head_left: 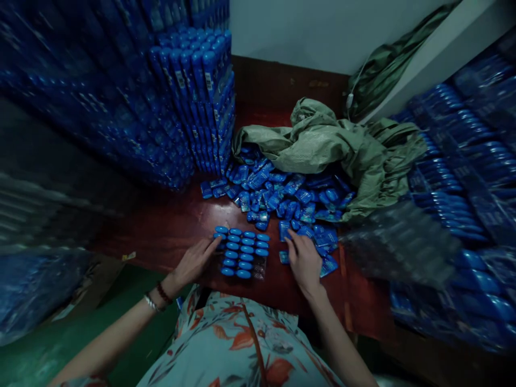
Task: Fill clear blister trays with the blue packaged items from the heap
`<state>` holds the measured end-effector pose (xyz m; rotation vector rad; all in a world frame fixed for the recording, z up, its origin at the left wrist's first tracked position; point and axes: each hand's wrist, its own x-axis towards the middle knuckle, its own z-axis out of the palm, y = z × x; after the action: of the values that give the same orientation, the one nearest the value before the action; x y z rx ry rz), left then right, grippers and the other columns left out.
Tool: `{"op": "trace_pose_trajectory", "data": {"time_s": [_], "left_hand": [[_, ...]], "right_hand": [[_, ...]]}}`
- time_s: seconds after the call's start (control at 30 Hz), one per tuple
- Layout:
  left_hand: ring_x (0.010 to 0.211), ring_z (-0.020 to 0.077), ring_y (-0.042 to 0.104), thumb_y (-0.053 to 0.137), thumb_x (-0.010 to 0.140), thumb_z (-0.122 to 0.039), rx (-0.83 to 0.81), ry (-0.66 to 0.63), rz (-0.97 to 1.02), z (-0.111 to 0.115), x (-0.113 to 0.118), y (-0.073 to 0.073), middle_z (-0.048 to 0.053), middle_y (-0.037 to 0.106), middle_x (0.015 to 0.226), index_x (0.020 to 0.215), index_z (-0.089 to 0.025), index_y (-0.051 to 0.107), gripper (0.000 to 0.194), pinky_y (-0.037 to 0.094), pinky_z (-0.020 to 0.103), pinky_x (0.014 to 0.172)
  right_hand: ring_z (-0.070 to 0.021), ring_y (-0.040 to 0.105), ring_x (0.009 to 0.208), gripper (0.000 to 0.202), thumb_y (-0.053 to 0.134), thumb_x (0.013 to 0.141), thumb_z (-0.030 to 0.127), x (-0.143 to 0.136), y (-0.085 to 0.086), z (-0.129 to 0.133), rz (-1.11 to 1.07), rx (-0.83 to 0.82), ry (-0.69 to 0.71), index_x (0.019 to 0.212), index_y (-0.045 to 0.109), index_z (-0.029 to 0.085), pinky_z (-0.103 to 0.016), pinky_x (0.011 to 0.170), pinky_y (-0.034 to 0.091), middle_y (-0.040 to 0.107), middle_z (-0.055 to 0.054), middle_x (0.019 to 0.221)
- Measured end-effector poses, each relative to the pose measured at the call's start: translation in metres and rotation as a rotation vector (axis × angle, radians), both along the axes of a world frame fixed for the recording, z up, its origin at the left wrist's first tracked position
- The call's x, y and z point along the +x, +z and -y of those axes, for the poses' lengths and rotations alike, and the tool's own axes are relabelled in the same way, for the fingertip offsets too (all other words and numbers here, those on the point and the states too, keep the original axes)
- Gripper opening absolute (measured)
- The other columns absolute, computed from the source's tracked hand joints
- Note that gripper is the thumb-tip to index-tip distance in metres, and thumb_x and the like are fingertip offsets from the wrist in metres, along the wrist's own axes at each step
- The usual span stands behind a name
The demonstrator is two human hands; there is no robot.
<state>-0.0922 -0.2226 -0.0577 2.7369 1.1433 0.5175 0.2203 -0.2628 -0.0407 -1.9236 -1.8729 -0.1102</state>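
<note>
Rows of small blue round-topped packs stand in a clear plastic tray on the dark red table in front of me. The tray shows through at its lower right corner. At the tray's left edge, my left hand has its fingers closed on one of these packs. My right hand is to the right of the tray, thumb and fingertips pinching a loose blue pack. More loose blue packs lie heaped beyond the tray, with printed labels showing on some.
A green woven sack lies over the back of the heap. Tall stacks of filled blue trays rise at the left; more stacked blue trays stand right. A blurred pile of clear trays sits at the table's right side.
</note>
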Motion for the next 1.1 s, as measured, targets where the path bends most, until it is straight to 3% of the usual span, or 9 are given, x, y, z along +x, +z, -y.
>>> {"op": "trace_pose_trajectory", "data": {"time_s": [0.13,0.23,0.3,0.4,0.5,0.63,0.77,0.93,1.1], "left_hand": [[0.079,0.0185,0.058,0.037,0.094,-0.028,0.084,0.146,0.088,-0.028,0.002,0.011,0.007,0.06,0.084,0.113,-0.017,0.055,0.028,0.047,0.032,0.077],[0.083,0.0181,0.057,0.036,0.095,-0.028,0.004,0.349,0.169,-0.076,0.005,0.021,0.007,0.06,0.088,0.106,-0.017,0.057,0.026,0.046,0.031,0.079],[0.092,0.0219,0.057,0.045,0.091,-0.033,-0.052,0.458,0.131,-0.11,0.008,0.02,0.012,0.058,0.102,0.115,-0.014,0.053,0.031,0.046,0.034,0.082],[0.101,0.0297,0.054,0.054,0.086,-0.036,-0.11,0.466,-0.069,-0.144,0.014,0.012,0.02,0.049,0.117,0.122,-0.011,0.05,0.044,0.047,0.04,0.083],[0.103,0.0309,0.053,0.046,0.089,-0.025,-0.128,0.456,-0.196,-0.152,0.02,0.003,0.022,0.049,0.118,0.119,-0.01,0.053,0.034,0.048,0.039,0.08],[0.103,0.0302,0.054,0.042,0.087,-0.015,-0.134,0.459,-0.184,-0.143,0.01,-0.004,0.022,0.055,0.108,0.124,-0.003,0.048,0.039,0.047,0.039,0.083],[0.098,0.025,0.057,0.044,0.086,-0.016,-0.136,0.502,0.107,-0.118,-0.016,-0.006,0.017,0.058,0.107,0.123,-0.006,0.049,0.039,0.047,0.039,0.089],[0.093,0.02,0.059,0.044,0.09,-0.033,-0.159,0.607,0.433,-0.048,-0.045,-0.005,0.009,0.059,0.103,0.112,-0.015,0.058,0.032,0.048,0.036,0.087],[0.085,0.0178,0.062,0.057,0.084,-0.039,-0.262,0.774,0.582,0.031,-0.047,0.002,0.006,0.063,0.095,0.11,-0.015,0.055,0.036,0.051,0.028,0.074]], "right_hand": [[-0.0252,0.058,0.083,0.03,0.052,0.087,0.03,0.003,0.004,-0.031,0.202,-0.226,-0.081,0.113,0.056,0.014,-0.031,0.063,0.045,0.062,-0.014,0.089],[-0.0266,0.06,0.083,0.031,0.061,0.081,0.022,-0.006,0.014,-0.049,0.271,-0.443,-0.039,0.109,0.054,0.011,-0.029,0.059,0.044,0.063,-0.016,0.089],[-0.0265,0.061,0.083,0.034,0.063,0.078,0.02,-0.009,0.021,-0.054,0.26,-0.533,0.001,0.11,0.052,0.011,-0.028,0.058,0.043,0.063,-0.015,0.09],[-0.0248,0.063,0.08,0.043,0.061,0.079,0.022,-0.004,0.023,-0.051,0.185,-0.55,0.044,0.119,0.047,0.014,-0.028,0.059,0.044,0.062,-0.014,0.098],[-0.0236,0.063,0.084,0.032,0.053,0.084,0.024,0.012,0.018,-0.034,-0.031,-0.429,0.026,0.115,0.05,0.017,-0.031,0.066,0.047,0.06,-0.013,0.107],[-0.0182,0.061,0.064,0.032,0.043,0.089,0.034,0.024,0.01,0.003,-0.619,-0.356,-0.019,0.117,0.044,0.017,-0.031,0.06,0.048,0.064,-0.005,0.08],[-0.0142,0.06,0.056,0.03,0.044,0.089,0.04,0.005,0.01,0.035,-1.013,-0.418,0.046,0.112,0.043,0.021,-0.027,0.055,0.05,0.06,0.001,0.073],[-0.0172,0.062,0.085,0.014,0.051,0.088,0.025,-0.026,0.008,0.042,-0.704,-0.156,0.225,0.1,0.058,0.023,-0.03,0.076,0.051,0.061,-0.005,0.094],[-0.0176,0.06,0.083,0.037,0.038,0.086,0.005,-0.029,0.012,0.035,-0.186,-0.261,0.422,0.114,0.057,0.02,-0.029,0.075,0.05,0.061,-0.007,0.094]]}}
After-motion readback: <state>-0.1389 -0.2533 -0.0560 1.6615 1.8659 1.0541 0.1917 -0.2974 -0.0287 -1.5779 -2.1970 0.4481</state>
